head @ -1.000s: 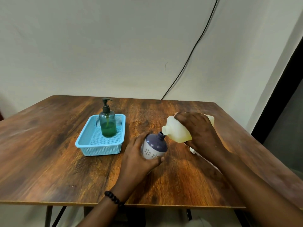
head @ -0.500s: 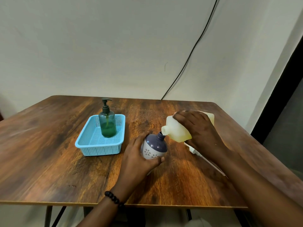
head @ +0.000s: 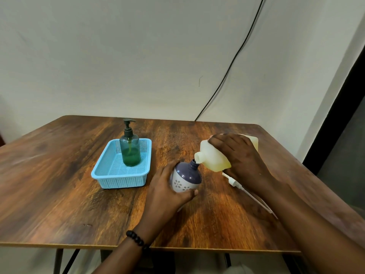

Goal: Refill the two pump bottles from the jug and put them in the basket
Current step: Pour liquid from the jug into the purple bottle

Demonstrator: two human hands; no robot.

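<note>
My left hand (head: 165,191) grips a round purple-and-white bottle (head: 186,177) standing on the table, its neck uncapped. My right hand (head: 240,157) holds a pale yellow jug (head: 214,158) tipped on its side, with the spout right at the bottle's neck. That bottle's white pump head with its long tube (head: 245,191) lies on the table under my right wrist. A green pump bottle (head: 130,150) with a dark pump stands upright inside the light blue basket (head: 118,177) at the left.
The wooden table (head: 59,194) has its front edge near me and its right edge close to my right forearm. A black cable (head: 231,62) runs down the wall behind. A dark door frame stands at the far right.
The jug's rear end has risen slightly, so the jug tilts a little more toward the bottle's neck. My left hand and the purple bottle stay put.
</note>
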